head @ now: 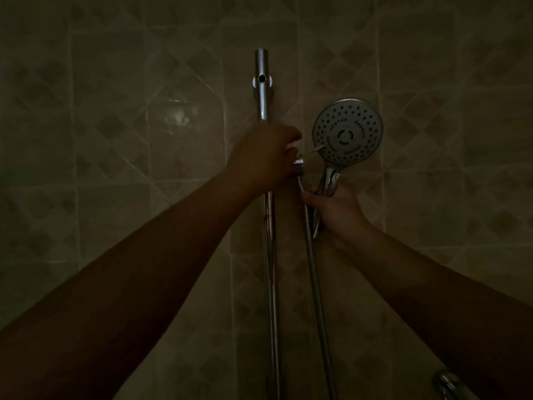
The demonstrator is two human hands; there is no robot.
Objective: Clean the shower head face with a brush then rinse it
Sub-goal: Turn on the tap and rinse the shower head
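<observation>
**Shower head off its mount, held in your right hand**

The shower head (347, 131) sits upright just right of the vertical chrome rail (262, 90), its round perforated face turned toward you. Your right hand (334, 207) holds it by the chrome handle (331, 177), fingers curled round the lower part of the handle; that grip is clenched on the handle. The metal hose (317, 298) hangs from beside that hand and runs down out of view.

Your left hand (262, 155) is curled round the slider bracket (298, 166) on the rail, just left of the shower head; that grip is clenched on the bracket. The two hands are near each other but apart.

Behind everything stands a dim tiled wall (129, 140) with a diamond pattern. A chrome fitting (450, 383) shows at the lower right edge; lighting is too low to identify it.
</observation>
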